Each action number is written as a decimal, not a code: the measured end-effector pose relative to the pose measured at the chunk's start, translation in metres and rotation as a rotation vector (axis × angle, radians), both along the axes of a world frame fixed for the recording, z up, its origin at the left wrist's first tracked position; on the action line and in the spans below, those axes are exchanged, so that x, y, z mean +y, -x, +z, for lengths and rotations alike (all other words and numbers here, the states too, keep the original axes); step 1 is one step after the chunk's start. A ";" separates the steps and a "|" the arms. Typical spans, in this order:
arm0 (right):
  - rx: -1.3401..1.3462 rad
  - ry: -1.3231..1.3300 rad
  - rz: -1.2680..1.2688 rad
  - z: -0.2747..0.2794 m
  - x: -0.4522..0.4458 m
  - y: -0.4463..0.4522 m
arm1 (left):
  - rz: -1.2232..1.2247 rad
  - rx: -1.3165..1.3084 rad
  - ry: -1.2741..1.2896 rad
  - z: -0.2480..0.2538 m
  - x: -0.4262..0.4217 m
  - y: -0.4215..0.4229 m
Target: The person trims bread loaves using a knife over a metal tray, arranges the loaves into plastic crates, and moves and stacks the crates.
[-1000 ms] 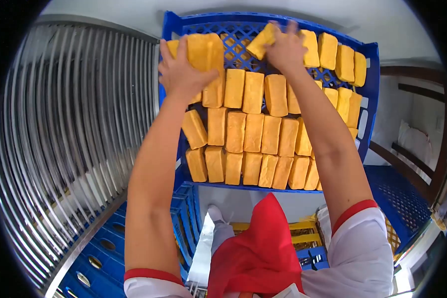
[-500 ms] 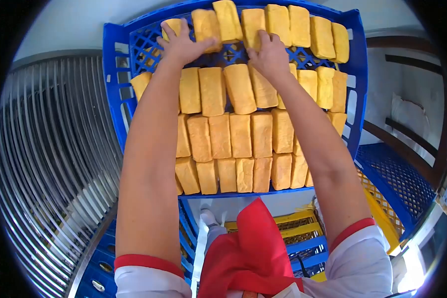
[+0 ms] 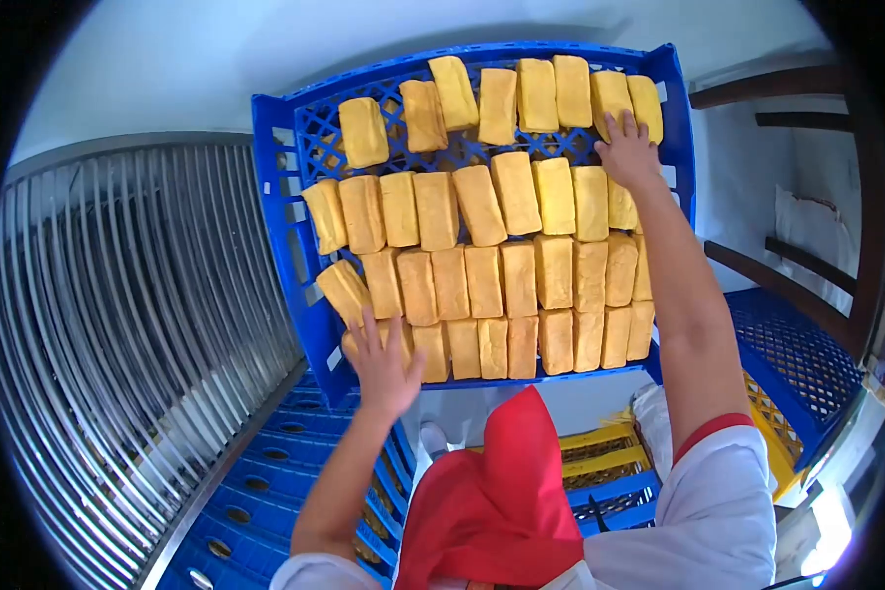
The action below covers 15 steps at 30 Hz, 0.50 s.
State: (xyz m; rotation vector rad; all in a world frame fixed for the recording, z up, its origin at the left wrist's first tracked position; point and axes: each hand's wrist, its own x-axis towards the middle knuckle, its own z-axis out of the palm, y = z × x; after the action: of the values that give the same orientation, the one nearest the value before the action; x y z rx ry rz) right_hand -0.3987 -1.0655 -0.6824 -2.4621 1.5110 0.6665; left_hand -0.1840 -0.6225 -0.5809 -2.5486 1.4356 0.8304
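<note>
Golden rectangular loaves (image 3: 482, 280) lie in rough rows inside a blue plastic crate (image 3: 277, 216). At the crate's near left corner, my left hand (image 3: 385, 374) has its fingers spread over the loaves of the front row, below a tilted loaf (image 3: 344, 290). Toward the far right, my right hand (image 3: 629, 152) touches the lower end of a back-row loaf (image 3: 612, 98), its fingers apart. The back row has gaps around its left loaf (image 3: 364, 132), where the crate's lattice floor shows.
A rack of metal bars (image 3: 147, 324) stands at the left, with blue slatted crates (image 3: 265, 472) below it. Yellow slats (image 3: 605, 452) show under the crate. On the right are a dark frame (image 3: 782, 285) and another blue crate (image 3: 796, 364).
My left hand has come down from the back row to the near left corner. My right hand has moved right along the back row. The back-row loaves now stand spread out side by side.
</note>
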 end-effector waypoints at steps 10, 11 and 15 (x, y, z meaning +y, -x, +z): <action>0.051 -0.157 -0.120 0.020 0.060 -0.105 | 0.429 0.151 -0.287 0.105 0.248 0.078; 0.083 -0.068 -0.105 0.019 0.065 -0.119 | 0.451 0.147 -0.280 0.113 0.255 0.082; -0.190 0.043 0.422 0.005 0.092 -0.159 | 0.697 0.183 -0.403 0.139 0.273 0.103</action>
State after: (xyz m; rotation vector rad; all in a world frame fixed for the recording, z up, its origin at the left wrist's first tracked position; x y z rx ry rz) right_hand -0.2401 -0.9739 -0.6779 -2.8120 0.9558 0.4441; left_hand -0.2874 -0.3497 -0.4424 -2.6755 0.2981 1.3009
